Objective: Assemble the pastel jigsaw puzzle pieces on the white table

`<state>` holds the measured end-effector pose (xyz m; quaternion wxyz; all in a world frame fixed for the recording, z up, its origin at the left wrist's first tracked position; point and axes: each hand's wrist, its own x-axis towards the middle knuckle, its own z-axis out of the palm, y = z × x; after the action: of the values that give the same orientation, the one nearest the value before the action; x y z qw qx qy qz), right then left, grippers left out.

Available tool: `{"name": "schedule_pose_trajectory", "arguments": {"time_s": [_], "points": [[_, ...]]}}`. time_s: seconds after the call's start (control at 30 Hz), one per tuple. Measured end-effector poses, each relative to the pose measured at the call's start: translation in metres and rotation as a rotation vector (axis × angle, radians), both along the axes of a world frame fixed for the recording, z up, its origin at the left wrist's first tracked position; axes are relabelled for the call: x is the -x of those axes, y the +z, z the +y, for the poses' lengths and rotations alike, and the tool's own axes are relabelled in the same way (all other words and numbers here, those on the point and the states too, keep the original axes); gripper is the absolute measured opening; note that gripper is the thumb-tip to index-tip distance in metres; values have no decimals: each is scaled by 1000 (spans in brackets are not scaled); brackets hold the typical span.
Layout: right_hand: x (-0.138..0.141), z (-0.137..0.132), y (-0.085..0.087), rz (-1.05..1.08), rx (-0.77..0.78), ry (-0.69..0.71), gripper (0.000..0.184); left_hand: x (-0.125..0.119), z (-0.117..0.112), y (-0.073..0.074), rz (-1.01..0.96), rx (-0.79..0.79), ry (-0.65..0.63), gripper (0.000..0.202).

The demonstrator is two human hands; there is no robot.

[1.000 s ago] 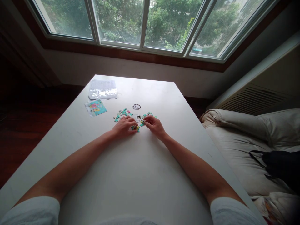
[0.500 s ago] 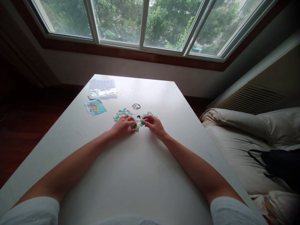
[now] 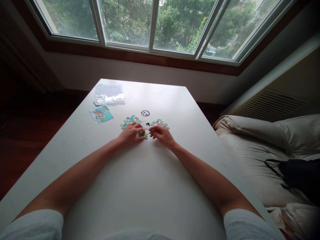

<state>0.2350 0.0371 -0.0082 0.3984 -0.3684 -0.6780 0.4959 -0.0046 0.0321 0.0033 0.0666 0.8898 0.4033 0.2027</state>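
Observation:
My left hand [image 3: 130, 133] rests on the white table, its thumb and curled fingers closed around a small cluster of jigsaw puzzle pieces [image 3: 146, 135] in teal and yellow. Facing it, my right hand [image 3: 162, 134] has its thumb and fingertips pinched together at a teal puzzle piece [image 3: 150, 132], mostly covered by the fingers. Loose puzzle pieces [image 3: 130, 119] lie in a pile beyond the left hand. A second pile of loose pieces [image 3: 160, 122] spreads just behind the right hand. Between the piles is a round whitish disc [image 3: 146, 125] with a dark centre.
A round opening [image 3: 145, 113] or inset shows in the table [image 3: 150, 186]. At the far left lie a colourful picture card [image 3: 102, 114] and a clear plastic bag [image 3: 109, 94]. A cushioned sofa [image 3: 250, 153] with a dark bag [image 3: 300, 175] stands to the right.
My right hand has shifted slightly left and nearer the cluster, its fingers bent lower. More of the right pile shows. My left hand has barely moved.

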Motion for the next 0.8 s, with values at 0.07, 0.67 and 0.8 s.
{"name": "schedule_pose_trajectory", "arguments": {"time_s": [0.07, 0.67, 0.8], "points": [[0, 0, -3, -35, -6, -23, 20, -1, -1, 1, 1, 2, -2, 23], [7, -8, 3, -352, -175, -163, 8, -4, -4, 1, 20, -7, 34, 25], [8, -9, 3, -419, -191, -170, 6, -4, -4, 0, 17, -3, 36, 25]]}}
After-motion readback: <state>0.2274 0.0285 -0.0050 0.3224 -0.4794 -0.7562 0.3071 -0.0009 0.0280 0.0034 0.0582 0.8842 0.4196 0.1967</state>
